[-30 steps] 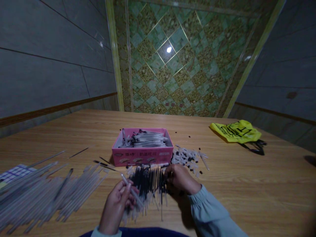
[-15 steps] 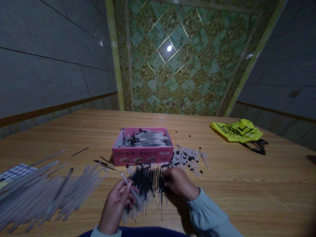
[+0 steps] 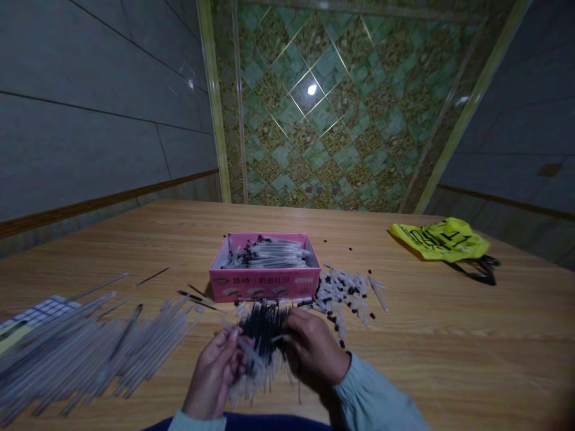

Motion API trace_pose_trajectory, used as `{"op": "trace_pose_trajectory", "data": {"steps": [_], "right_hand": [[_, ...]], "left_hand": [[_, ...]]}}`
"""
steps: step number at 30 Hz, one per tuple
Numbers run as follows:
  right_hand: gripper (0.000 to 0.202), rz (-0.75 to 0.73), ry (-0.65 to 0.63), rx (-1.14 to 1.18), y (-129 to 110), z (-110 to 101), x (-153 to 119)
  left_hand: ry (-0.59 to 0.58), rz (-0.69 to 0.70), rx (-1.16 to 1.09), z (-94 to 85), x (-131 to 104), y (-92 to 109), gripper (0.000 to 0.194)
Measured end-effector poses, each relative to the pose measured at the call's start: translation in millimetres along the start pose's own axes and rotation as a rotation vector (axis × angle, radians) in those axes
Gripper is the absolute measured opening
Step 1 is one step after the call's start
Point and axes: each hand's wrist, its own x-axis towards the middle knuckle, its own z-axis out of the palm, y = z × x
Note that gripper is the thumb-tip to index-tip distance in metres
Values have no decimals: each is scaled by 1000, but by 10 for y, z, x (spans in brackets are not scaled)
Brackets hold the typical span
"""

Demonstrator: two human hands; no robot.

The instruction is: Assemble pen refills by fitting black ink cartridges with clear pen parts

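My left hand point(image 3: 218, 366) is closed around a clear pen barrel point(image 3: 251, 350), blurred and tilted with its lower end toward me. My right hand point(image 3: 317, 344) pinches a thin pen refill point(image 3: 279, 338); its pale end points left toward the barrel, and the rest is hidden by my fingers. Between and under both hands lies a pile of black pen refills point(image 3: 259, 328). Just behind the pile stands a pink box point(image 3: 265, 285) filled with pens point(image 3: 276, 254).
To the left, many clear pen barrels point(image 3: 90, 353) lie over a checked sheet point(image 3: 42, 314). Small white and black pen parts point(image 3: 344, 290) are scattered right of the box. A yellow bag point(image 3: 440, 239) with black straps rests at the far right.
My right hand has lifted off the right side of the refill pile and moved left toward my left hand, with a refill in its fingers. My left hand still holds the barrel.
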Motion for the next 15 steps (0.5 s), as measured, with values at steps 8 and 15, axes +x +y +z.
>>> {"op": "trace_pose_trajectory", "data": {"steps": [8,15], "right_hand": [[19,213,396,1033,-421,-95,35],[4,45,493,884,-538,-132,-50]], "left_hand": [[103,-290,-534,-53,56,80,31],[110,-330,-582,-13,43,86,34]]}}
